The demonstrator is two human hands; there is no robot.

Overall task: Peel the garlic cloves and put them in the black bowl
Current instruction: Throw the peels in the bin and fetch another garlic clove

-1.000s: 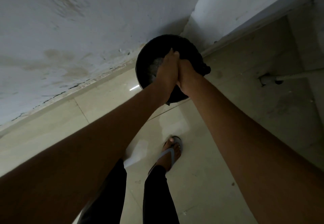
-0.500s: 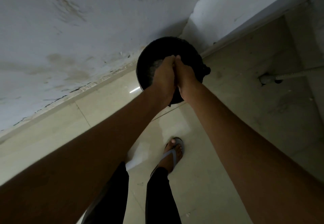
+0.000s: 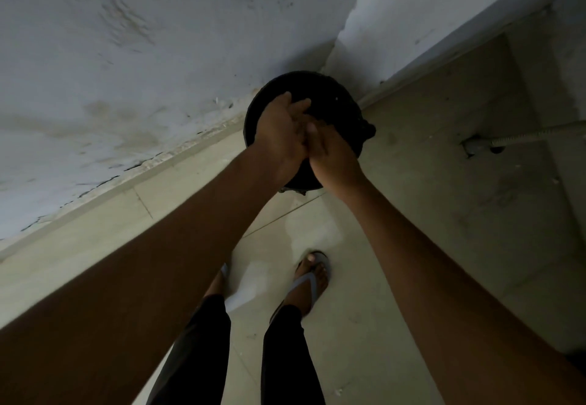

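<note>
A round black container (image 3: 341, 100) stands on the tiled floor in the corner where two walls meet. Both my hands hover over its opening, pressed palm to palm. My left hand (image 3: 280, 131) has its fingers stretched out over the rim. My right hand (image 3: 334, 154) lies against the left palm with its fingers pointing up. No garlic clove or peel shows in either hand. The dim light and my hands hide the inside of the container.
Stained white walls (image 3: 142, 55) close off the left and far sides. A corrugated hose (image 3: 539, 135) runs to a fitting low on the right. My sandalled right foot (image 3: 312, 277) stands on the pale tiles just short of the container.
My hands were clasped tightly together over the container; now the left hand's fingers have spread and the right slides against its palm. A pale patch seen inside the container is now covered.
</note>
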